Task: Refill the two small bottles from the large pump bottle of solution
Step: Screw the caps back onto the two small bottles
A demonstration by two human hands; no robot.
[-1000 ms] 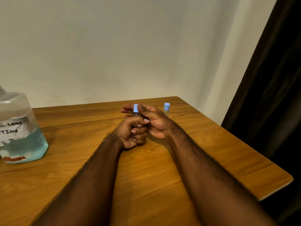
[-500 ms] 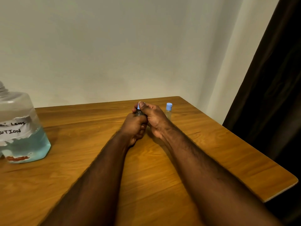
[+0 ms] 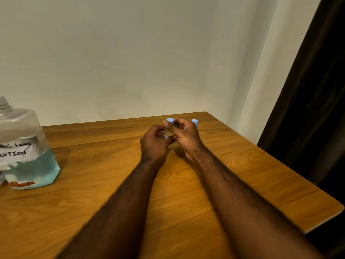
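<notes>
A small clear bottle (image 3: 166,135) with a light-blue cap (image 3: 170,120) stands between my hands near the table's far edge. My left hand (image 3: 154,143) grips its body from the left. My right hand (image 3: 184,137) holds its top, thumb and fingers around the cap. A second small bottle with a blue cap (image 3: 194,122) stands just behind my right hand, mostly hidden. The large bottle (image 3: 24,146) of blue solution, with a torn handwritten label, stands at the far left; its threaded neck shows and no pump is in view.
The wooden table (image 3: 186,193) ends at a rounded corner on the right. A dark curtain (image 3: 313,90) hangs beyond that edge. A plain wall runs behind the table.
My hands have shifted slightly on the small bottle; the fingers of both have loosened, showing its label and more of its cap. The view has tilted a little.
</notes>
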